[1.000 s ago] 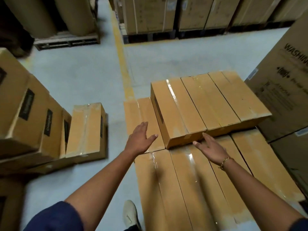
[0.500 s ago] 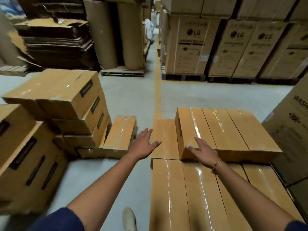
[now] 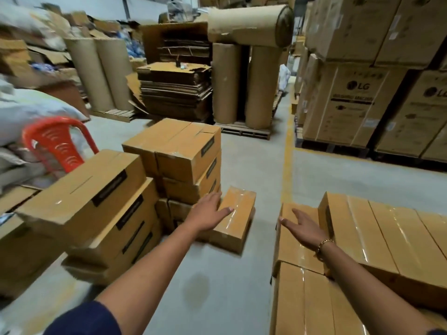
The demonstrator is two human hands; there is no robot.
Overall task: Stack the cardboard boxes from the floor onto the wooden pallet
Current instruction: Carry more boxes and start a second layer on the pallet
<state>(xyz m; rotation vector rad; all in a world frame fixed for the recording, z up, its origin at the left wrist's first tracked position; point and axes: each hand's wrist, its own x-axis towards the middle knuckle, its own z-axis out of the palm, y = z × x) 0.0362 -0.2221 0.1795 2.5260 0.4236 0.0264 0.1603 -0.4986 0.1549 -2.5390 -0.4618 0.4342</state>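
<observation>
Cardboard boxes [image 3: 183, 151]: tan, with black label strips. Chair [image 3: 58, 146]: red-orange. Floor [image 3: 242, 170]: grey, marked by a yellow line [image 3: 287, 160]. Sleeve [image 3: 84, 320]: navy.

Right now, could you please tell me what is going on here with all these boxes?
A person is shifting cardboard boxes between a floor pile and a neat stack. The left hand is stretched out, fingers straight, at the small taped box on the floor beside the pile. The right hand lies open over the lower layer of the neat stack on the right. Neither hand grips anything at this moment.
</observation>
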